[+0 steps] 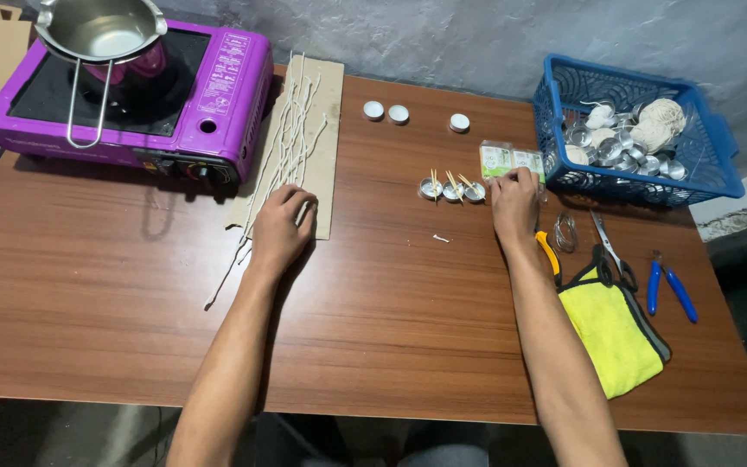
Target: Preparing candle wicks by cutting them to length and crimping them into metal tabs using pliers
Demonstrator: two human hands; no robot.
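Observation:
My left hand (281, 227) rests palm down on the near end of several long white wicks (291, 121) laid on a strip of cardboard (328, 151). My right hand (514, 205) lies on the table with its fingertips at a small clear packet (508, 158) with green and white labels. Just left of it stand three small metal cups (452, 190), each with thin wooden sticks across the top. Three more filled cups (399, 113) sit farther back.
A purple portable stove (218, 86) with a steel pot (101, 30) stands at the far left. A blue basket (702, 164) of metal cups and string sits at the far right. Scissors (611, 251), blue pliers (672, 290), a wire coil (565, 232) and yellow cloth (616, 333) lie near my right arm.

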